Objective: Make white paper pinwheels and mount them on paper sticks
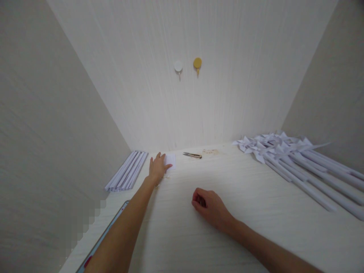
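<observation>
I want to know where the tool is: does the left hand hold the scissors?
No: the left hand lies on a small white paper, while the scissors lie apart on the table.

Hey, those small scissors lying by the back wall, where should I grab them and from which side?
Probably by the tan handle end of the scissors, which points right; the dark blades point left toward the paper square under the left hand. They lie flat, so come from above and the right, pinching across the handles. The right hand is nearer that end.
</observation>
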Motion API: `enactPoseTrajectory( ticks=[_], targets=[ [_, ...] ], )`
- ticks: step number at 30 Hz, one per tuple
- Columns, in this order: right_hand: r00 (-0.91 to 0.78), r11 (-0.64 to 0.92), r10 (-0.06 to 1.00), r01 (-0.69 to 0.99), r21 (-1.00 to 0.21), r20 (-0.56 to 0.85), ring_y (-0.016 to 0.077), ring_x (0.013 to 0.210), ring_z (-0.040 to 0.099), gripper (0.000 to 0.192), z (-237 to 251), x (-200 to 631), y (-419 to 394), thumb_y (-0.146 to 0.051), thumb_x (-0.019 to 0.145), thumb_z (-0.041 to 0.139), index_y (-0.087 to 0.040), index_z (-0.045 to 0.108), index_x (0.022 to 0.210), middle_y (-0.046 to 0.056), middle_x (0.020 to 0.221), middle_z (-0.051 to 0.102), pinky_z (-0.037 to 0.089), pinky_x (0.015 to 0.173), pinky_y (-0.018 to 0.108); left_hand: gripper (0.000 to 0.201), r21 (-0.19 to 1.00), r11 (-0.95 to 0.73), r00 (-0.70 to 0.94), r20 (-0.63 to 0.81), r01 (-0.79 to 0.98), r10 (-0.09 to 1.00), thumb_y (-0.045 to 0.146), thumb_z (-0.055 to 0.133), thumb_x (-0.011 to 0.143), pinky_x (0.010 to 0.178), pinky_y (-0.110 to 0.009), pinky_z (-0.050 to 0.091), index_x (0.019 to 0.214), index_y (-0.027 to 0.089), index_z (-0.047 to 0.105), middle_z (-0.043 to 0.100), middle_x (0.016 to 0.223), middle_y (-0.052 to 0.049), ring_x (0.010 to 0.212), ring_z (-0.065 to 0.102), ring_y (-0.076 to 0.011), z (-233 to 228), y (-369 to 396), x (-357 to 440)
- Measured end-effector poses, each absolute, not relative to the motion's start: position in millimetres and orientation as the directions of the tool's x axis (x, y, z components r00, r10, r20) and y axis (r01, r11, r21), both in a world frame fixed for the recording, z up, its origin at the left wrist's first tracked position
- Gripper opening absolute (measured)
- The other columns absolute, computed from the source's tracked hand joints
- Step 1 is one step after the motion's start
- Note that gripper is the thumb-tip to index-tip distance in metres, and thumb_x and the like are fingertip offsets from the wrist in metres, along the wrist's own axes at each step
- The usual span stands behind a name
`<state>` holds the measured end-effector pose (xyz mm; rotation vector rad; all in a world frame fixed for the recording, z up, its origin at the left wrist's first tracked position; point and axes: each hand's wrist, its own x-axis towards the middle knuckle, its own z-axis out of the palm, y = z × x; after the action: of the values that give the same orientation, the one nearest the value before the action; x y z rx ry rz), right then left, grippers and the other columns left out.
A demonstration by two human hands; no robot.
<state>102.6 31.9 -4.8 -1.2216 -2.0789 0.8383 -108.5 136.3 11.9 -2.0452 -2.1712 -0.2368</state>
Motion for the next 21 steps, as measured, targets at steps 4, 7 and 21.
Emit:
enactPoseTrajectory(
  ticks=[4, 7, 21],
  targets=[
    [-0.416, 0.381, 0.897, 0.556, -0.739, 0.151, 0.0079, 0.049, 0.043, 0.008, -4.4, 102.4, 32.2, -0.014, 0.067, 0.046, -0.016, 0.053, 0.064, -0.002, 0.053, 0.052, 0.029, 0.048, 0.019, 0.055, 0.060, 0.109, -0.117, 0.153, 0.992, 0.981, 0.042, 0.041, 0.075, 0.095, -0.044, 0.021, 0.119, 0.011, 0.035, 0.031, 0.130, -0.018, 0.119, 0.029, -0.0244, 11.4, 136.5, -107.5],
    [-0.422, 0.390, 0.893, 0.558, -0.733, 0.154, 0.0080, 0.049, 0.043, 0.007, -3.9, 102.6, 32.0, -0.014, 0.067, 0.046, -0.016, 0.053, 0.065, -0.002, 0.054, 0.052, 0.029, 0.048, 0.019, 0.056, 0.073, 0.136, -0.142, 0.078, 0.988, 0.987, 0.044, 0.038, 0.075, 0.093, -0.048, 0.022, 0.120, 0.010, 0.033, 0.032, 0.130, -0.018, 0.119, 0.029, -0.0257, 11.5, 136.7, -107.6],
    [-0.421, 0.394, 0.893, 0.558, -0.731, 0.160, 0.0080, 0.049, 0.042, 0.009, -2.8, 102.6, 31.0, -0.014, 0.067, 0.046, -0.017, 0.053, 0.064, -0.002, 0.053, 0.052, 0.028, 0.048, 0.019, 0.057, 0.099, 0.140, -0.144, 0.027, 0.985, 0.989, 0.047, 0.036, 0.075, 0.092, -0.050, 0.018, 0.120, 0.013, 0.033, 0.036, 0.127, -0.017, 0.120, 0.025, -0.0285, 9.8, 139.1, -109.9]
  ],
)
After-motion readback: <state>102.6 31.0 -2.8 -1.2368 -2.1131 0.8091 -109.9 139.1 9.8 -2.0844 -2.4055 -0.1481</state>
